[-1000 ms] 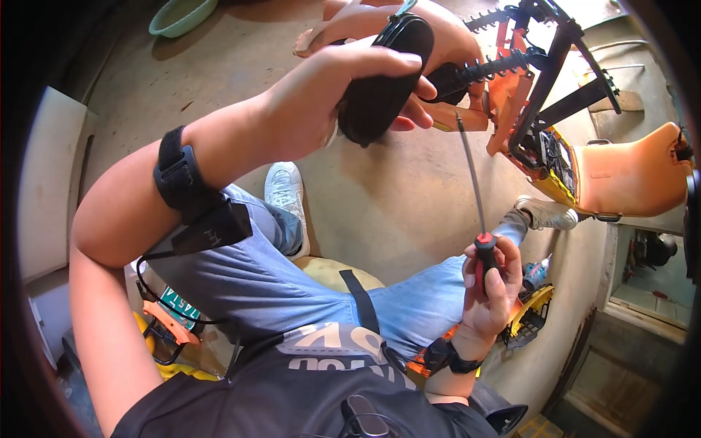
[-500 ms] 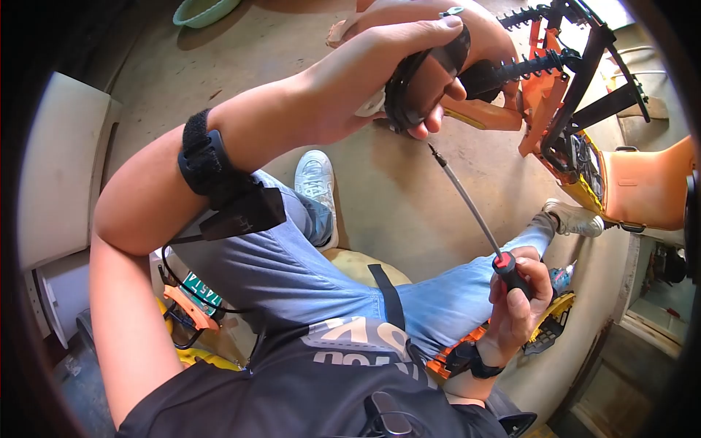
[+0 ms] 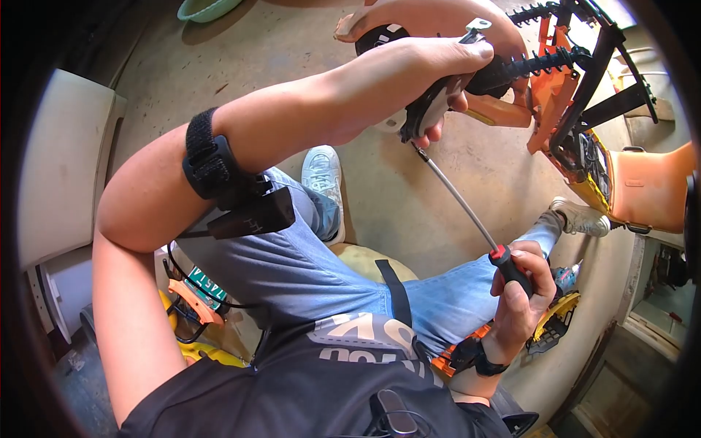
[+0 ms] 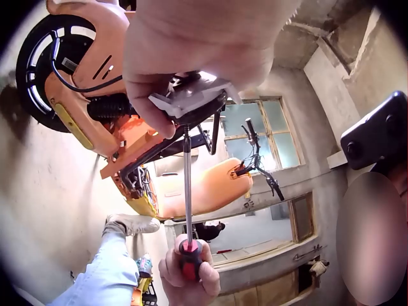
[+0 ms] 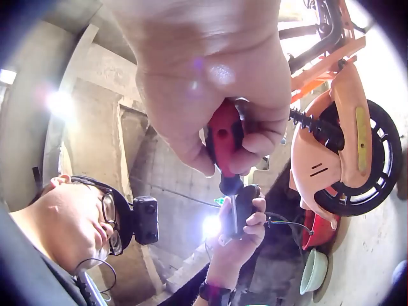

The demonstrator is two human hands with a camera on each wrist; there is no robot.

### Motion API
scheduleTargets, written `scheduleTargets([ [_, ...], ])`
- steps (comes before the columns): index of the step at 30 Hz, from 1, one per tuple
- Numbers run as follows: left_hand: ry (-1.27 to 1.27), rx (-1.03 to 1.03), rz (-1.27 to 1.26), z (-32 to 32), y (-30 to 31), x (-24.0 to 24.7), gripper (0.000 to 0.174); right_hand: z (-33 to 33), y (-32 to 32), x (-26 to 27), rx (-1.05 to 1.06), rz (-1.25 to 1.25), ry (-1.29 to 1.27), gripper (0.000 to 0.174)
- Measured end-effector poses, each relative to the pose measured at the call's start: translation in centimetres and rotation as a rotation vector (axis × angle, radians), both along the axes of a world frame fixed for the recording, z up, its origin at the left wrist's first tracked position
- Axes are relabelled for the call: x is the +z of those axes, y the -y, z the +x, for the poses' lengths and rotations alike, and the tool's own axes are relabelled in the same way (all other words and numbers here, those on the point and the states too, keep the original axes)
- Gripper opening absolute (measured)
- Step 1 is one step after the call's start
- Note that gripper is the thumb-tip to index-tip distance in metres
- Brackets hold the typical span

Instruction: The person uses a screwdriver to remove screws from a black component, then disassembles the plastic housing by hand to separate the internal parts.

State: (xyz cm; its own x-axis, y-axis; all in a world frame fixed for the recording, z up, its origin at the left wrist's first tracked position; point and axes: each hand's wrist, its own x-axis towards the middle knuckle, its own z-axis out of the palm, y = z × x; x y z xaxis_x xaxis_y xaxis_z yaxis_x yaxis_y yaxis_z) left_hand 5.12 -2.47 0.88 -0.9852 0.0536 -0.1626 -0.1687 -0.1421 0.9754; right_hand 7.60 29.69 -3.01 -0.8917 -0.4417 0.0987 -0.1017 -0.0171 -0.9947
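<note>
My left hand (image 3: pixel 394 80) grips a dark oval part (image 3: pixel 431 106) with a pale bracket, tilted on edge; in the left wrist view the part (image 4: pixel 191 105) shows its light bracket beneath the hand (image 4: pixel 197 38). My right hand (image 3: pixel 522 292) holds a screwdriver by its red and black handle (image 3: pixel 510 270). The steel shaft (image 4: pixel 188 185) runs up to the lower edge of the part, its tip at or very near it; contact cannot be told. In the right wrist view the right hand's (image 5: pixel 217 83) fingers wrap the red handle (image 5: pixel 224 137).
An orange vehicle frame with springs (image 3: pixel 540 66) and an orange seat (image 3: pixel 650 186) stands at the right. A pale basin (image 3: pixel 208 7) is at the top left, a white cabinet (image 3: pixel 66 168) at the left. Yellow and orange parts (image 3: pixel 558 321) lie beside the right leg.
The left hand has turned the part from face-on to edge-on. The screwdriver has tilted leftward, its tip coming to the part's lower end. The head view has shifted slightly.
</note>
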Motion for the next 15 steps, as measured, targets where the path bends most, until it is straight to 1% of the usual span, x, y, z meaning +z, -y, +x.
scheduleTargets([
  [8, -0.016, 0.01, -0.071, 0.11, -0.27, -0.21, 0.061, -0.13, -0.1, -0.21, 0.017, 0.006, 0.002, 0.04],
  [10, -0.016, 0.005, -0.081, 0.14, -0.24, -0.24, 0.062, -0.22, -0.31, -0.47, 0.041, 0.063, -0.011, 0.046],
  [15, -0.018, 0.009, -0.125, 0.23, -0.47, -0.26, 0.062, -0.19, -0.21, -0.57, 0.041, 0.063, -0.018, 0.046],
])
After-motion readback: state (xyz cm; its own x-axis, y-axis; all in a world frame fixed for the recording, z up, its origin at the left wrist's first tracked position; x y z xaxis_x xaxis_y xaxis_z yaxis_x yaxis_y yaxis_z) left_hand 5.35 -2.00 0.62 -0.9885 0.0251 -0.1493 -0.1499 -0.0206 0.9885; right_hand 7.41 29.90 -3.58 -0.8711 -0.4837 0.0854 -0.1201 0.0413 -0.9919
